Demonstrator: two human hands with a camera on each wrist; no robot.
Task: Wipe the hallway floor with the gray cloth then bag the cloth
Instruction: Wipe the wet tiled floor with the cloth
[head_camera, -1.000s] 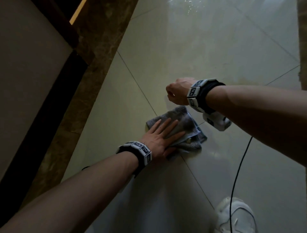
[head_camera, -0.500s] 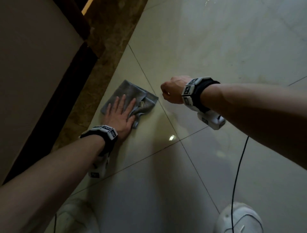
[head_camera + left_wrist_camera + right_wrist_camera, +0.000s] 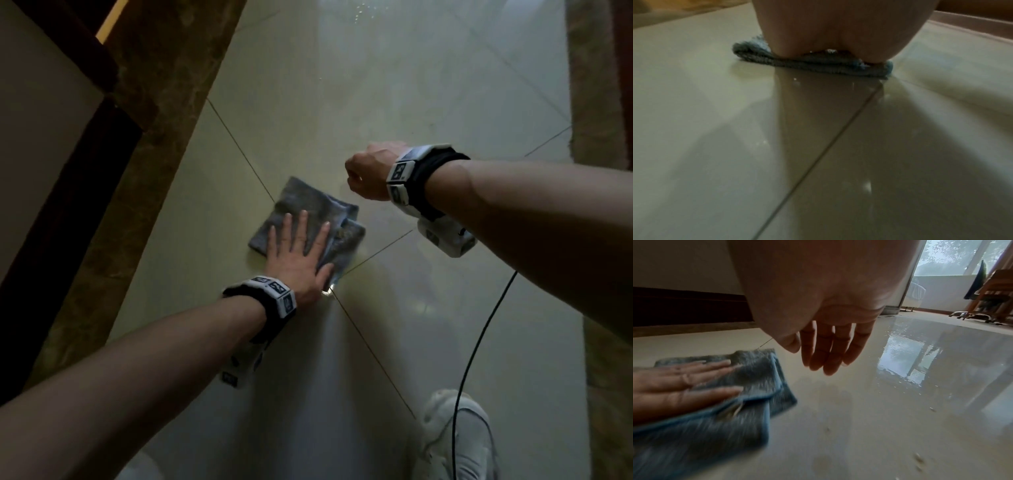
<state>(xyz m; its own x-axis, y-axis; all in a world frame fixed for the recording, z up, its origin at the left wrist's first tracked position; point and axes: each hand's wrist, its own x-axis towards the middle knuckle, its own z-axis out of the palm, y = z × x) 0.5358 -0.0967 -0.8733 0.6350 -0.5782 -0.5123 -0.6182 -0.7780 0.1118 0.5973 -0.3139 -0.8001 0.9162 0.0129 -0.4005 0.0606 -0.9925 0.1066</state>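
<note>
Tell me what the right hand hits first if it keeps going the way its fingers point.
Probably the bare floor tile. The right hand hangs above it, fingers relaxed and angled downward. The gray cloth under the left hand lies off to the side; depth is unclear.

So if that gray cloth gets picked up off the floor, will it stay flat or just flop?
Probably flop: the gray cloth lies in soft folded layers, flattened under the left hand. It looks light, being thin fabric. It likely slides easily when pushed, since the tile floor is glossy and looks wet.
</note>
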